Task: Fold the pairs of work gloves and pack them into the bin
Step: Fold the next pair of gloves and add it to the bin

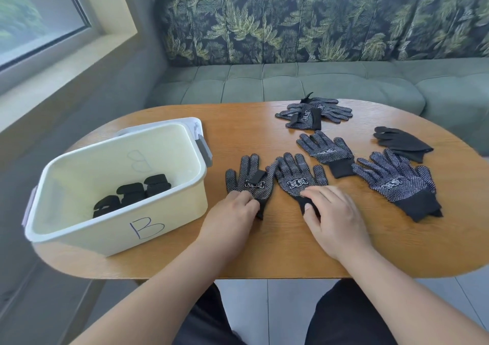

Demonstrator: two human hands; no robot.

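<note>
Two black work gloves with white grip dots lie palm up side by side on the wooden table (264, 254) in front of me. My left hand (230, 217) has its fingers curled onto the cuff end of the left glove (250, 178), which has a finger folded over its palm. My right hand (336, 217) lies flat over the wrist of the right glove (297, 178), thumb on the cuff. To the left stands the cream bin (79, 233) marked B, holding three folded black glove bundles (132, 193).
More gloves lie on the right half of the table: one dotted glove (326, 148), a stacked pair (397, 183), a loose heap at the back (315, 111) and a plain black pair (402, 143). A green sofa (291, 80) runs behind the table.
</note>
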